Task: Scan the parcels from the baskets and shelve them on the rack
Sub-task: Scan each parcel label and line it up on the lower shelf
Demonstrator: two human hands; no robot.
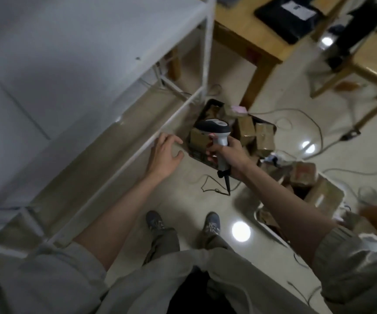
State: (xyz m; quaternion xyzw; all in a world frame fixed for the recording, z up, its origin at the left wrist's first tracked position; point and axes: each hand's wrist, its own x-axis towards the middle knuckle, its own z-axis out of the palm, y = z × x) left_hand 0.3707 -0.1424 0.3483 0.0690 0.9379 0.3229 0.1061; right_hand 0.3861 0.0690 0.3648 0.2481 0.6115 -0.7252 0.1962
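Note:
My right hand [227,156] grips a grey and black barcode scanner [217,130] by its handle, held above a dark basket [208,107] full of brown cardboard parcels [245,130] on the floor. My left hand [166,155] is open with fingers spread, holding nothing, just beside the front rail of the white metal rack [178,114]. The rack's shelf [69,53] fills the left of the view. A second, white basket [267,225] with more brown parcels [303,173] sits on the floor at the right, partly hidden by my right arm.
Wooden tables [262,41] stand at the back, one with a black bag [285,17] on top. Cables [314,123] trail across the shiny floor. My feet [183,220] stand between the rack and the white basket.

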